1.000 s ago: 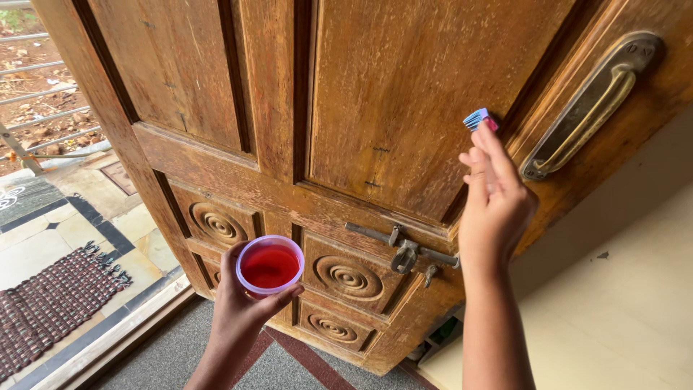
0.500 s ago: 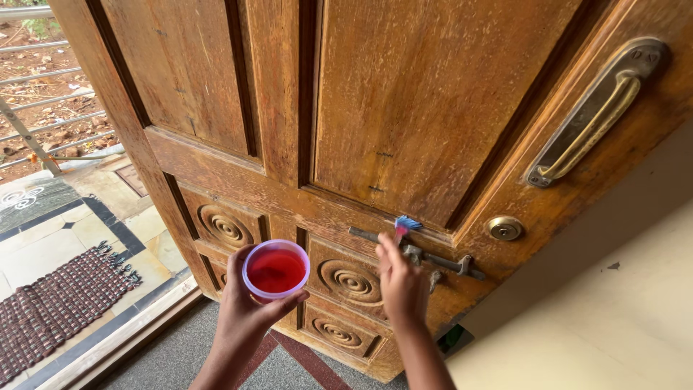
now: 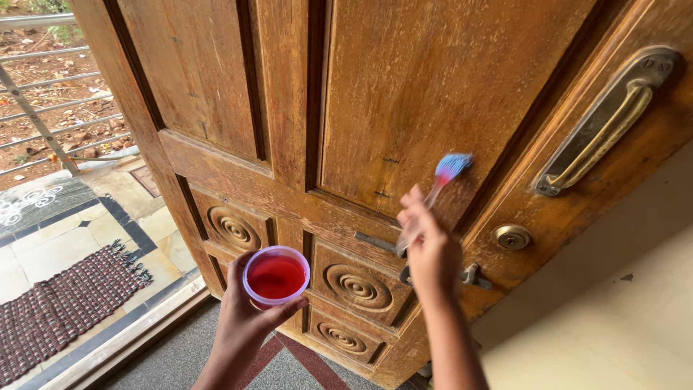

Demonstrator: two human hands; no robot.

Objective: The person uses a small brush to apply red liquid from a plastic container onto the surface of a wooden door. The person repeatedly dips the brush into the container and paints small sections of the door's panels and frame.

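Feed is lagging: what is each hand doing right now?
Left hand: closed around a small cup of red liquid.
Right hand: closed on a blue-bristled brush against the wooden door.

- Wooden door: varnished brown timber, finish worn and scratched, pale flecks across the upper panel; carved concentric rings on the lower panels.
- Pull handle, at the door's right edge: metal, brass-toned, dull and tarnished.
- Round lock, below that handle: metal, brassy, slight sheen.
- Sliding bolt, across the door's lower rail: grey metal, matt.
- Cup, in the left hand: translucent plastic, glossy red liquid inside.
- Brush, in the right hand: clear plastic handle, blue bristles.
- Doormat, left of the door: woven, rough, fringed.
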